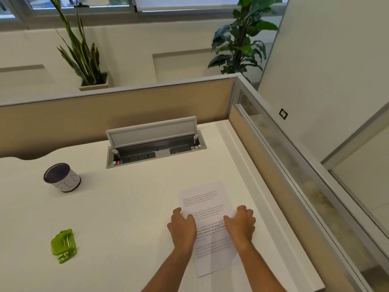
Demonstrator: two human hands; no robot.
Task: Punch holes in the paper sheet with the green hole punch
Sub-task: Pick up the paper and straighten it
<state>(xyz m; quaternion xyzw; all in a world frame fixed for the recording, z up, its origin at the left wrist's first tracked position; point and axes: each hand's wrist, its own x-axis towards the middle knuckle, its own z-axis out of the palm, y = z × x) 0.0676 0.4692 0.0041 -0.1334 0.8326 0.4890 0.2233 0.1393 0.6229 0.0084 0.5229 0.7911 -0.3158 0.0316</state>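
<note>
Hands (pixel 182 225) (pixel 240 224) on one paper sheet (pixel 208 207)

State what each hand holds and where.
Both hands grip the paper sheet: left hand at its left edge, right hand at its right edge.

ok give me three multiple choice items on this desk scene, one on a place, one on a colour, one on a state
1. Where is the hole punch relative to the paper sheet?
A. on top of it
B. apart, to its left
C. apart, to its right

2. What colour is the hole punch?
A. green
B. red
C. black

3. How is the lid of the desk's cable box?
A. shut flat
B. missing
C. propped open

Answers:
1 B, it lies clear of the sheet, far left on the desk.
2 A, its body is bright green.
3 C, the lid stands raised, with sockets showing beneath.
</note>
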